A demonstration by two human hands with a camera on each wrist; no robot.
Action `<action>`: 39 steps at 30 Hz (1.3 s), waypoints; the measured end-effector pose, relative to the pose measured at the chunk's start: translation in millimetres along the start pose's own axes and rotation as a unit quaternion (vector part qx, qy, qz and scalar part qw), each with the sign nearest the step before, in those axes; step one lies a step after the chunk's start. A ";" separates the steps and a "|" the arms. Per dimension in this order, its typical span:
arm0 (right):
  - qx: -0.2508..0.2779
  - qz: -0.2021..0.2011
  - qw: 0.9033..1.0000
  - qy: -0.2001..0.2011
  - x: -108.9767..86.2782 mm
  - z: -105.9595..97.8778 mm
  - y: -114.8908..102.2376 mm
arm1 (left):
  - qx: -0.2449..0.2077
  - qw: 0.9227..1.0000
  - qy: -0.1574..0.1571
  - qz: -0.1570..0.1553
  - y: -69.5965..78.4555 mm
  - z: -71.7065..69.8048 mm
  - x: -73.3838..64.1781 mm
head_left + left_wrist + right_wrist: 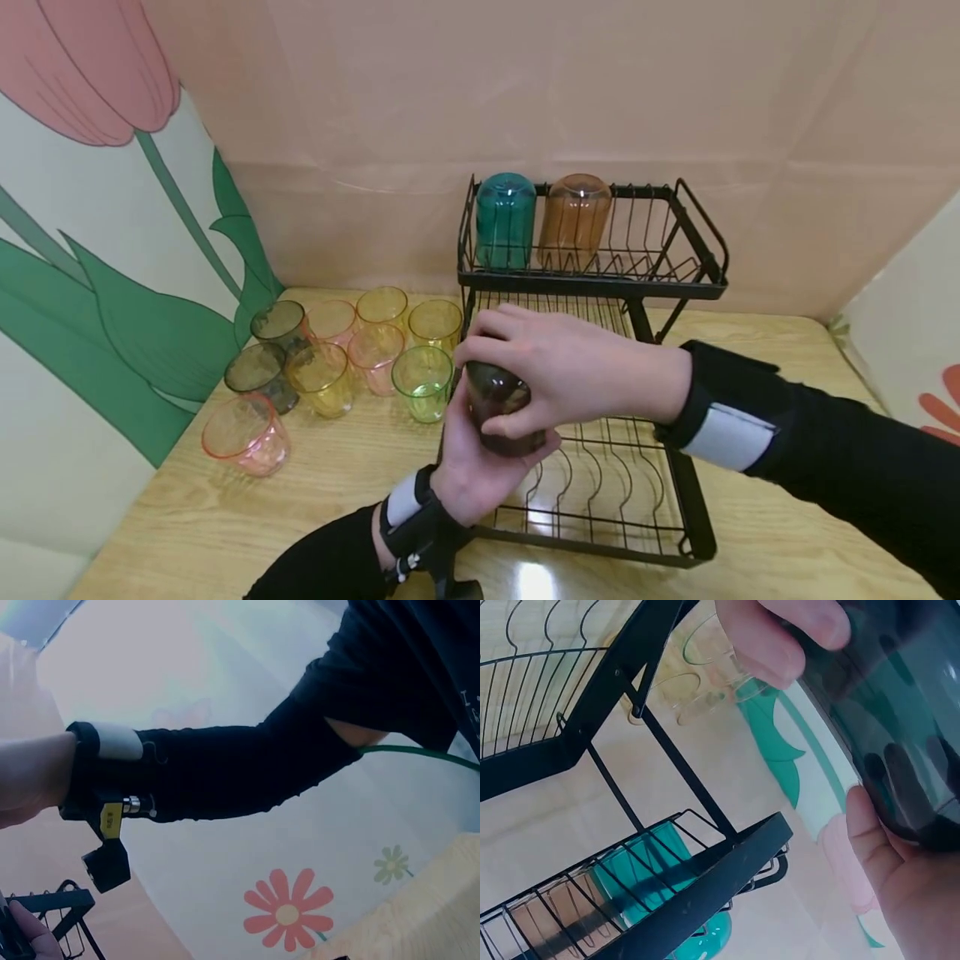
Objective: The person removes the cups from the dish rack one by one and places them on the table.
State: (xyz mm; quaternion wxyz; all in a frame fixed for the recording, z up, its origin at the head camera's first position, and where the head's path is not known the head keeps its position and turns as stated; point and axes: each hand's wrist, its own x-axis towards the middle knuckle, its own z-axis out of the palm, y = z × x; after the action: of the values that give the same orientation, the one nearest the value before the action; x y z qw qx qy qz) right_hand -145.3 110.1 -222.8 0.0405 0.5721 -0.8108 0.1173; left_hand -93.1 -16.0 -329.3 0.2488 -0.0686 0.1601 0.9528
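Both hands hold a dark smoky glass tumbler (498, 396) above the left side of the dish rack's lower tier. My right hand (558, 358) grips it from above and the right, with fingers curled over it and the thumb along its near side. From below, my left hand (480, 479) cups it, and its fingertips show at the tumbler's right edge. In the right wrist view the tumbler (907, 712) looks large and close, with fingers at its upper left and a hand at its lower end. Only a dark sliver and one digit appear in the left wrist view.
A black two-tier dish rack (592, 287) stands on the wooden table (352, 467). On its upper tier a teal glass (507, 221) and an amber glass (576, 221) sit upside down. Several coloured tumblers stand upright to the left, including a green one (423, 383) and a pink one (255, 437).
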 end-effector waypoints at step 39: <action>-0.030 0.158 0.987 0.003 -125.5 82.5 35.9 | 0.879 0.390 0.066 0.265 175.8 -85.5 -84.7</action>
State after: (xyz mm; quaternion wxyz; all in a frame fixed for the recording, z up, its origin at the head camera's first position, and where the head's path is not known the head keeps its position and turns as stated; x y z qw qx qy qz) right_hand -130.3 217.2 -333.1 0.0413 0.4352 -0.8939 0.0994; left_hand -102.6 -228.3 -344.2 -0.1060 0.1715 0.9347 0.2928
